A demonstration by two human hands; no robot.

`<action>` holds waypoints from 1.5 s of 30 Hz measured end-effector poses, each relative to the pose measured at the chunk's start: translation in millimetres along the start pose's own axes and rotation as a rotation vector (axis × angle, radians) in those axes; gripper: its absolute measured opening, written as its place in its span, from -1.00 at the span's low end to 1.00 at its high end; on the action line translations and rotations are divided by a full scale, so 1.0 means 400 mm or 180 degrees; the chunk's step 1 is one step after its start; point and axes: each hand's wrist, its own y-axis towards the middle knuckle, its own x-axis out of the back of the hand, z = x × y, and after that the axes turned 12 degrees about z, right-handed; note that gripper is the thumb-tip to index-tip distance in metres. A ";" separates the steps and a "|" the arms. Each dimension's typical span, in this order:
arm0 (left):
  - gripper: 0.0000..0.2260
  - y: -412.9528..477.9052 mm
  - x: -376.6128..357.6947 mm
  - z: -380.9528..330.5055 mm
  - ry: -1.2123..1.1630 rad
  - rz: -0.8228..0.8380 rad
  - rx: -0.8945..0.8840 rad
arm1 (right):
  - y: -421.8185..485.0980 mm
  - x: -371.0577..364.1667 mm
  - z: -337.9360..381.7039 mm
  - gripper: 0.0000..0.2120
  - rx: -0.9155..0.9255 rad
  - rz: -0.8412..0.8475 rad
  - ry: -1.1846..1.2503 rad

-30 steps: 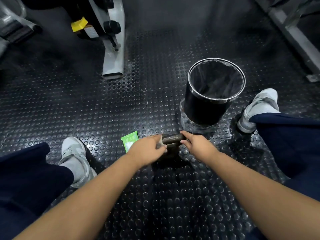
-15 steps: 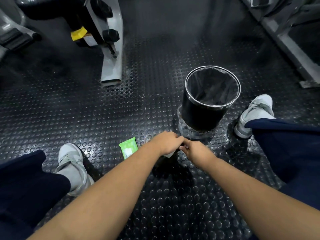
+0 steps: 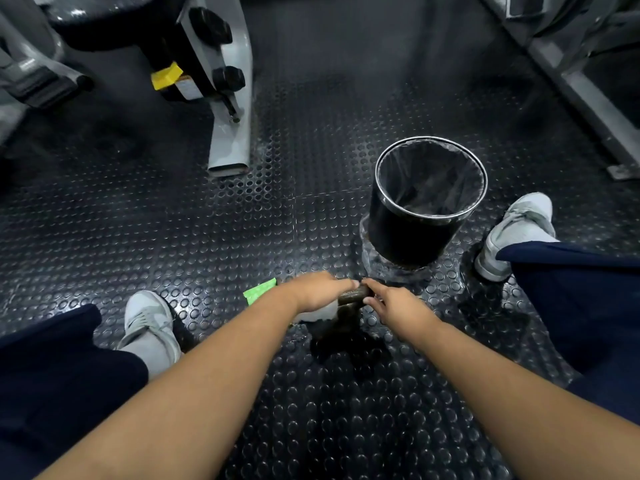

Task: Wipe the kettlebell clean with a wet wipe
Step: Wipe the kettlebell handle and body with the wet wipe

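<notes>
A dark kettlebell [image 3: 346, 327] stands on the studded rubber floor between my knees, its body mostly lost in shadow. Its thick handle [image 3: 353, 294] shows between my hands. My left hand [image 3: 317, 292] lies over the left part of the handle and holds a white wet wipe [image 3: 320, 311], which hangs out below the palm. My right hand [image 3: 394, 306] grips the right end of the handle, fingers curled round it. A green wipe packet [image 3: 258, 292] lies on the floor just left of my left wrist.
A black bin [image 3: 420, 209] with a clear liner stands just beyond the kettlebell. My grey shoes [image 3: 149, 323] [image 3: 516, 230] sit to either side. A grey machine leg [image 3: 230, 133] is at the back left, and a metal frame [image 3: 588, 98] runs along the back right.
My left hand slid with the wipe along the handle to the right until it met my right hand, then drew back left, baring the handle's middle again. The right hand stayed put.
</notes>
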 end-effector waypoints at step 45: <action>-0.52 -0.004 -0.019 -0.107 0.0068 0.0651 -0.0304 | 0.021 -0.017 -0.025 -0.63 0.0178 -0.0204 0.0387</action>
